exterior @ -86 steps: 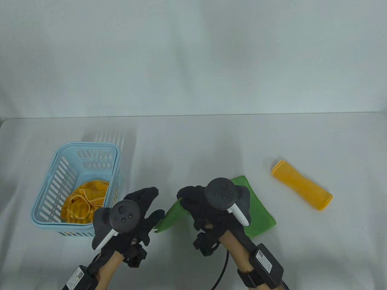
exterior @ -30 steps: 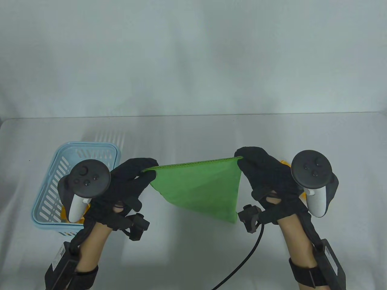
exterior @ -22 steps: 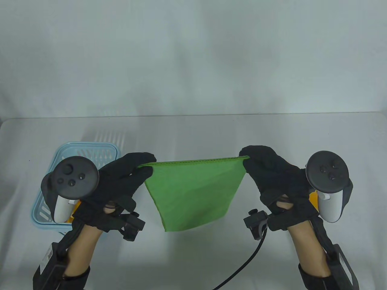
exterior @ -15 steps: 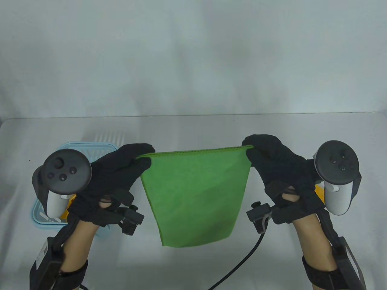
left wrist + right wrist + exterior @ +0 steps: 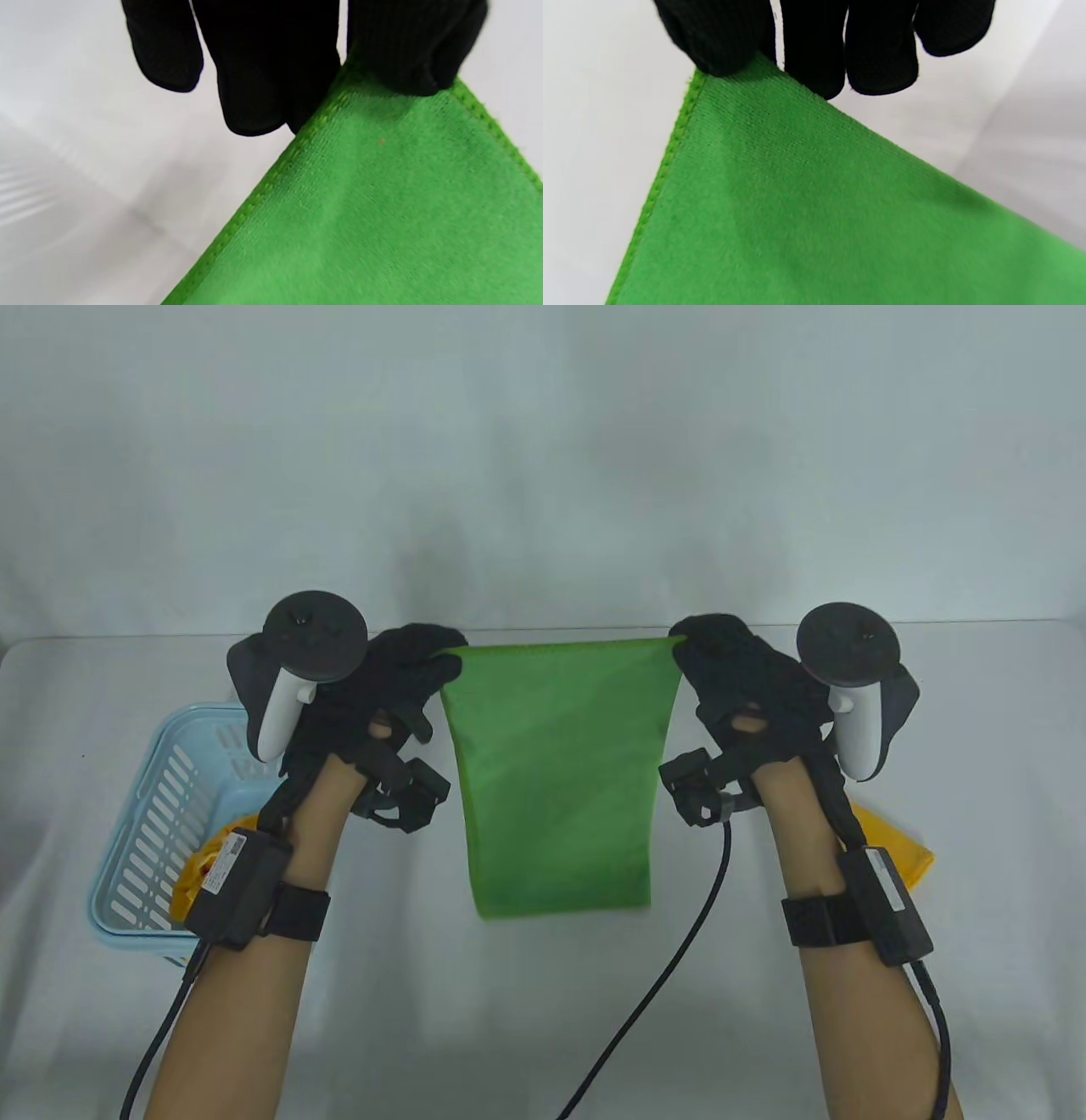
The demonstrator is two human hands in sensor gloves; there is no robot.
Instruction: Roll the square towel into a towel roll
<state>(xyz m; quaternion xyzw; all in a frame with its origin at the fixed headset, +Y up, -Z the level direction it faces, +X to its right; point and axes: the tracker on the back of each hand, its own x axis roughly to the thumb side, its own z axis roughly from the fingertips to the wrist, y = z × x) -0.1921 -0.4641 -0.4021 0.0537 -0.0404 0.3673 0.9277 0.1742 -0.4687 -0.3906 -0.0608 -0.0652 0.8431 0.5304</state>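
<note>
The table view looks down from the person's side over the green towel (image 5: 556,780). Both wrist views sit very near it, each facing one top corner the table view also shows.

Your right forearm (image 5: 814,848) covers most of the orange towel roll (image 5: 891,840) — only its end shows. Your left arm (image 5: 288,831) hides part of the basket (image 5: 144,848) and the orange cloth (image 5: 191,882) inside. Both wrist views cut the green towel (image 5: 382,203) off at their edges — the left one slightly blurred.
</note>
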